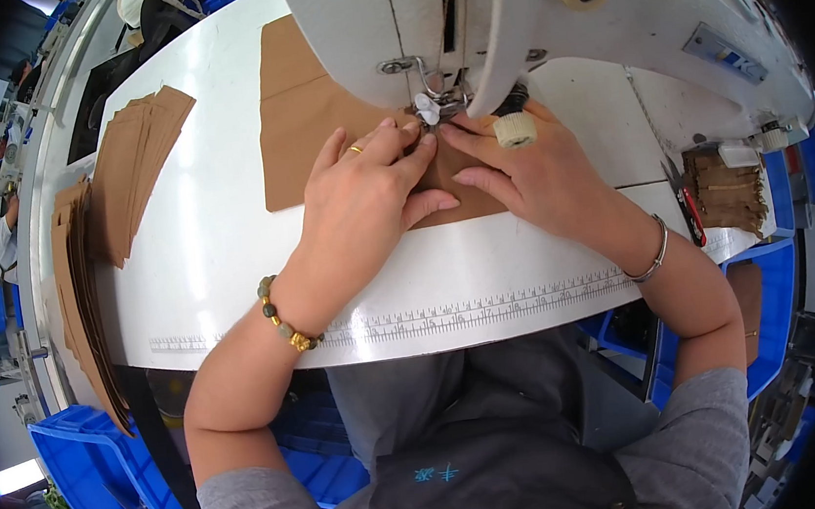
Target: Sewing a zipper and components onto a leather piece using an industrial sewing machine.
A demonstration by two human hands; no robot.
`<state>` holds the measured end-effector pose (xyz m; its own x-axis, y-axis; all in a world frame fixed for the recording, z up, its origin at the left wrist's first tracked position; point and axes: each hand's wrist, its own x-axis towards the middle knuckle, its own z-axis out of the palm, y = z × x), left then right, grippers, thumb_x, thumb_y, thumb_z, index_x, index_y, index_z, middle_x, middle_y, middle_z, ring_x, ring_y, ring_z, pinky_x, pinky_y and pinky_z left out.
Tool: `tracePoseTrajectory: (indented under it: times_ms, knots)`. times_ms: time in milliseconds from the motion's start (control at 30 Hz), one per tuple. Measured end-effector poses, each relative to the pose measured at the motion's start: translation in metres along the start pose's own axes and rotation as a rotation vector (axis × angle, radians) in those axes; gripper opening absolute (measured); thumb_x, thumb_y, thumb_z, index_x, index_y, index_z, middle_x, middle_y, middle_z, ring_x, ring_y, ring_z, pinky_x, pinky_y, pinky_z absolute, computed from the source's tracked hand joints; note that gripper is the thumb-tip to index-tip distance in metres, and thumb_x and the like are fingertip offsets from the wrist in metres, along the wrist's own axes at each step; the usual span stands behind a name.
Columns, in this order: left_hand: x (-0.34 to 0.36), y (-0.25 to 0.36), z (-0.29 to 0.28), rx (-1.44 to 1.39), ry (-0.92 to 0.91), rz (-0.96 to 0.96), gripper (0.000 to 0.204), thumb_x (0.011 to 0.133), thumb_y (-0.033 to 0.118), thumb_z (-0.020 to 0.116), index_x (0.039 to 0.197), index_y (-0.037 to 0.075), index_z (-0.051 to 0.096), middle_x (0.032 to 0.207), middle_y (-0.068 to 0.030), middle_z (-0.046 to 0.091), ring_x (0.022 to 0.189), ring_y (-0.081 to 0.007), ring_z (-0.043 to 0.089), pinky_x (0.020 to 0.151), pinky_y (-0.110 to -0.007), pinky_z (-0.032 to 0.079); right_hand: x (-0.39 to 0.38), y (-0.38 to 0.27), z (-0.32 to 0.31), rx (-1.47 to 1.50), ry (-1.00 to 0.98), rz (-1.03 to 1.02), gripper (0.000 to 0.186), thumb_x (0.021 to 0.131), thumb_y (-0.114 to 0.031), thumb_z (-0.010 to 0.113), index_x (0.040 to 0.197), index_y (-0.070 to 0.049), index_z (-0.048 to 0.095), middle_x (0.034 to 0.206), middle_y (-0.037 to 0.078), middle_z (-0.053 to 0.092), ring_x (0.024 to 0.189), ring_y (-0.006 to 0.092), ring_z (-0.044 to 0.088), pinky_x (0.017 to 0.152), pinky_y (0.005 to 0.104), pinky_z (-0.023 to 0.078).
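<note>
A brown fabric piece (302,98) lies on the white table under the head of a sewing machine (347,35). My left hand (366,185) rests on the cloth left of the presser foot (433,110), fingers stretched forward and thumb spread. From the other side my right hand (537,168) presses on the same cloth, its fingers extended and its thumb apart. Both sets of fingertips are close to the needle area, where the machine head and a cream knob (515,130) partly hide them. Neither hand is closed around the fabric.
Brown cut pieces are fanned out (136,163) at the left, with another stack (77,286) over the table's edge. Red-handled snips (689,213) lie right, beside bundled brown pieces (727,189). Blue bins (105,470) flank the table. A person (1,235) sits far left.
</note>
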<state>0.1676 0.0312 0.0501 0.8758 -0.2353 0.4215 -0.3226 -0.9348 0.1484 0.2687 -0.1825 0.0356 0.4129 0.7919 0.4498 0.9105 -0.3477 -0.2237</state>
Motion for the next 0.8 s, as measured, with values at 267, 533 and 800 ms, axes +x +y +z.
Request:
tracePoseTrajectory:
  times_ms: [267,533,800]
  knots:
    - [0.001,-0.002,0.001,0.005,-0.025,-0.036,0.061,0.083,0.052,0.077,0.128,0.01,0.076,0.126,-0.0064,0.072,0.122,-0.0263,0.067,0.108,-0.054,0.049,0.004,0.002,-0.003,0.004,-0.01,-0.024,0.032,0.089,-0.03,0.078,0.108,-0.005,0.077,0.119,0.011,0.073,0.123,0.0292,0.063,0.114,0.0502,0.044]
    - [-0.001,-0.001,0.004,0.025,0.013,-0.022,0.057,0.085,0.049,0.077,0.126,0.01,0.077,0.125,-0.0071,0.073,0.119,-0.0265,0.068,0.107,-0.051,0.05,0.006,0.002,-0.002,0.018,-0.014,0.002,0.031,0.091,-0.031,0.076,0.106,-0.004,0.076,0.118,0.015,0.073,0.122,0.0307,0.064,0.114,0.05,0.043]
    - [-0.003,0.006,0.01,-0.028,0.056,-0.048,0.055,0.087,0.045,0.078,0.124,0.005,0.076,0.12,-0.0076,0.072,0.115,-0.0284,0.068,0.105,-0.047,0.052,-0.025,-0.008,-0.139,-0.374,0.338,-0.26,0.019,0.091,-0.023,0.082,0.098,-0.006,0.078,0.088,0.007,0.075,0.076,0.0267,0.071,0.078,0.0417,0.058]
